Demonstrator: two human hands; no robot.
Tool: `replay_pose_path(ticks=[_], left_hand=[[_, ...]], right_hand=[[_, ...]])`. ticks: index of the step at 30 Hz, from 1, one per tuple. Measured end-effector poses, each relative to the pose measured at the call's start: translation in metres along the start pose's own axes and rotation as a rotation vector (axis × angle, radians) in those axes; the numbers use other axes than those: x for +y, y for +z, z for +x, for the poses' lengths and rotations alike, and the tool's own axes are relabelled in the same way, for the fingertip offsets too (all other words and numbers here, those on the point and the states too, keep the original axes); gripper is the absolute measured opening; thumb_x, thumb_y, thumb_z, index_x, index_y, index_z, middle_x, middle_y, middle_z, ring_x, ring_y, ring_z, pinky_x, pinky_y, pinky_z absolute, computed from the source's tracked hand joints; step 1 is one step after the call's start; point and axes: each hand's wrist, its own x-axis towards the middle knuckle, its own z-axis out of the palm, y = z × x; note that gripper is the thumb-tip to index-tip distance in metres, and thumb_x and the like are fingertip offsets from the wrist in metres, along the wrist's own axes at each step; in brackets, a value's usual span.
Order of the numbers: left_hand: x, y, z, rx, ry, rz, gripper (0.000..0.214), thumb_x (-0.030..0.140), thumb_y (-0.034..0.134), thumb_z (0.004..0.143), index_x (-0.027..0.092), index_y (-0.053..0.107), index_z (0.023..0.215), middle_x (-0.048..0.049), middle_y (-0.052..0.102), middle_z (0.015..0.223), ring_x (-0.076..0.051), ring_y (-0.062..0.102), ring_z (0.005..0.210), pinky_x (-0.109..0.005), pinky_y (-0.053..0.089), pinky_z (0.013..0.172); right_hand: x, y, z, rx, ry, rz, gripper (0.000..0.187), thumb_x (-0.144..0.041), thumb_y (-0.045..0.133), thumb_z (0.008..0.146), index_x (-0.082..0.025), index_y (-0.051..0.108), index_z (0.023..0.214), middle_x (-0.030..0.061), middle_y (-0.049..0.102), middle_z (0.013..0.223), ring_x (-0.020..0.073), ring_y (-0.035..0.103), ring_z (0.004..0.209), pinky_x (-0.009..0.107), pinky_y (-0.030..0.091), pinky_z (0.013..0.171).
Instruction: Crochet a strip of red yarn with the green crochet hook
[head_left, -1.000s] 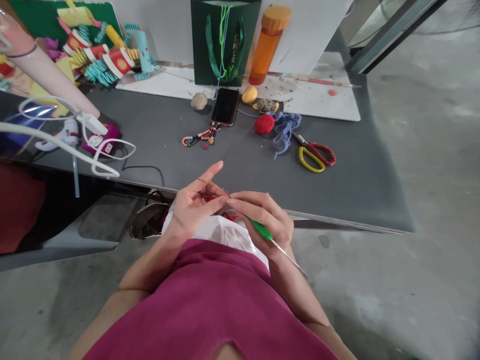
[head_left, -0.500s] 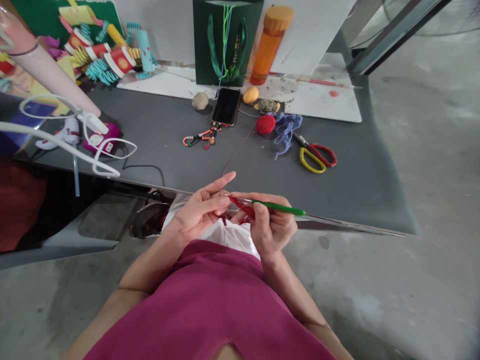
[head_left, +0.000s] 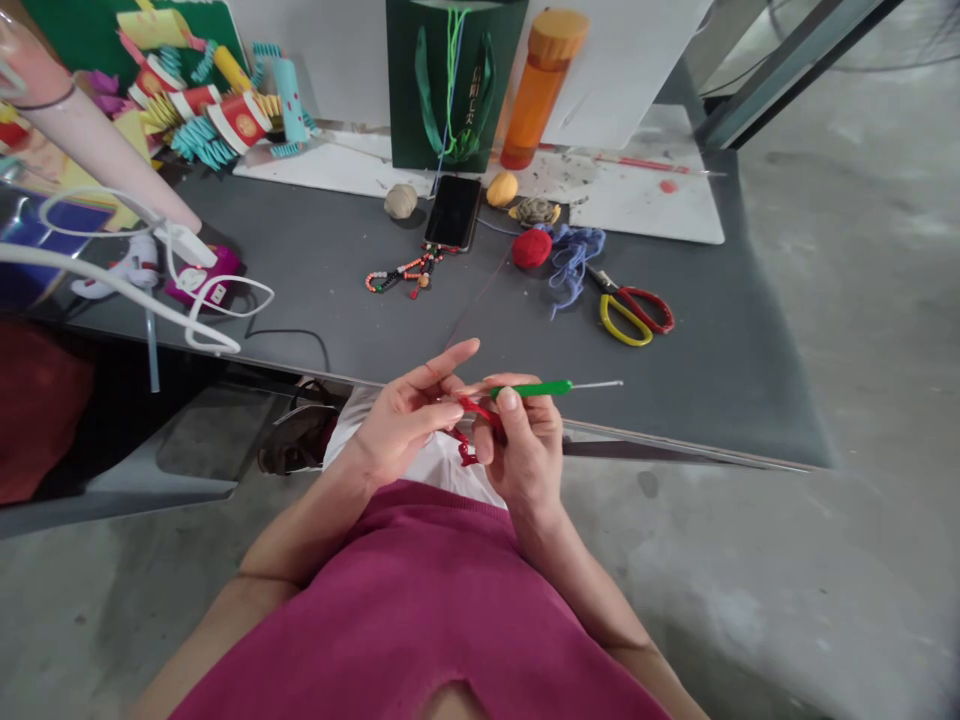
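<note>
Just off the desk's front edge, my left hand (head_left: 405, 420) pinches a small piece of red crochet work (head_left: 466, 455) between thumb and fingers, its index finger stretched out. Part of the piece dangles between the hands. Close beside it, my right hand (head_left: 529, 440) grips a crochet hook (head_left: 534, 389) by its green handle, thumb on top, and its fingers also touch the red work. A thin metal end points right; the hook's left end is hidden among the fingers. A fine red strand runs up the desk towards a red yarn ball (head_left: 531, 249).
Red-and-yellow scissors (head_left: 636, 315) lie right of tangled blue yarn (head_left: 576, 260). Farther back are a phone (head_left: 452, 214) with a beaded strap, a beige ball (head_left: 400, 202), a green paper bag (head_left: 457, 90) and an orange bottle (head_left: 540, 95). White cables (head_left: 112, 270) cross the left side.
My right hand has moved left, closer to my left hand, and the green hook has shifted left with it. The red work hangs a little differently. My left hand has barely moved.
</note>
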Motion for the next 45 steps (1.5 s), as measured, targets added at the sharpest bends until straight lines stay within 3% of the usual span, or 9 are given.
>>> replay_pose_path(ticks=[4,8,13,20,25,31,36,41,45], left_hand=[[-0.004,-0.001,0.000,0.030,0.110,0.064,0.050,0.020,0.089,0.070,0.029,0.081,0.119,0.0039,0.063,0.079,-0.009,0.055,0.070,-0.023,0.047,0.069],[-0.009,-0.002,-0.001,0.058,0.178,0.086,0.054,0.027,0.093,0.071,0.029,0.079,0.123,0.0038,0.065,0.081,-0.009,0.061,0.077,-0.024,0.051,0.076],[-0.011,-0.001,0.000,0.054,0.148,0.025,0.059,0.023,0.094,0.071,0.027,0.077,0.127,0.0049,0.069,0.077,-0.009,0.064,0.074,-0.024,0.054,0.075],[-0.007,-0.004,0.002,-0.011,-0.023,-0.087,0.053,0.017,0.092,0.069,0.026,0.080,0.119,0.0062,0.065,0.072,-0.008,0.060,0.067,-0.025,0.050,0.072],[-0.005,-0.006,0.002,-0.028,-0.010,-0.093,0.052,0.015,0.093,0.068,0.029,0.081,0.116,0.0072,0.062,0.070,-0.007,0.058,0.067,-0.024,0.051,0.074],[-0.002,-0.008,0.000,-0.022,-0.022,-0.054,0.047,0.021,0.096,0.065,0.028,0.084,0.110,0.0037,0.067,0.075,-0.008,0.058,0.069,-0.024,0.049,0.074],[-0.002,-0.013,0.000,-0.063,-0.062,-0.047,0.043,0.024,0.095,0.065,0.025,0.085,0.107,-0.0001,0.072,0.082,-0.011,0.061,0.074,-0.029,0.048,0.077],[-0.007,-0.012,0.000,-0.108,-0.050,-0.018,0.043,0.025,0.093,0.068,0.027,0.084,0.110,-0.0012,0.075,0.087,-0.014,0.065,0.080,-0.034,0.050,0.085],[-0.008,-0.008,-0.004,-0.053,0.092,0.175,0.048,0.026,0.090,0.074,0.030,0.081,0.121,-0.0015,0.077,0.092,-0.016,0.064,0.078,-0.035,0.052,0.082]], right_hand=[[0.005,0.002,-0.005,0.023,-0.114,-0.073,0.008,-0.033,0.070,0.098,-0.031,0.077,0.102,-0.0035,0.084,0.088,0.0044,0.053,0.032,0.016,0.035,0.027],[0.006,-0.004,-0.007,-0.009,-0.317,-0.303,0.019,-0.024,0.065,0.101,-0.035,0.078,0.110,-0.0010,0.083,0.103,0.0065,0.060,0.041,0.021,0.049,0.036],[0.008,-0.007,-0.005,0.010,-0.634,-0.625,0.028,-0.017,0.072,0.095,-0.037,0.081,0.112,0.0017,0.084,0.104,0.0211,0.080,0.084,0.036,0.067,0.069],[0.011,0.003,-0.008,0.124,-0.354,-0.348,0.014,-0.026,0.071,0.097,-0.033,0.081,0.102,0.0002,0.083,0.091,0.0179,0.078,0.074,0.030,0.065,0.061],[0.007,0.001,-0.011,0.231,-0.323,-0.389,0.009,-0.033,0.067,0.100,-0.030,0.075,0.101,-0.0023,0.080,0.077,0.0133,0.070,0.051,0.024,0.053,0.043],[0.003,-0.002,-0.011,0.145,-0.255,-0.341,0.012,-0.037,0.052,0.108,-0.030,0.062,0.106,-0.0033,0.079,0.075,0.0154,0.072,0.048,0.024,0.053,0.038],[0.001,-0.008,-0.006,0.049,-0.168,-0.249,0.014,-0.040,0.047,0.109,-0.032,0.058,0.106,-0.0014,0.081,0.074,0.0212,0.079,0.063,0.030,0.061,0.049],[0.005,-0.011,-0.002,-0.023,-0.047,-0.165,0.020,-0.049,0.057,0.103,-0.031,0.064,0.101,-0.0014,0.080,0.072,0.0192,0.075,0.056,0.027,0.054,0.042],[0.013,-0.006,-0.003,0.027,-0.029,-0.116,0.024,-0.051,0.073,0.092,-0.027,0.071,0.095,0.0003,0.082,0.079,0.0133,0.066,0.047,0.023,0.048,0.037]])
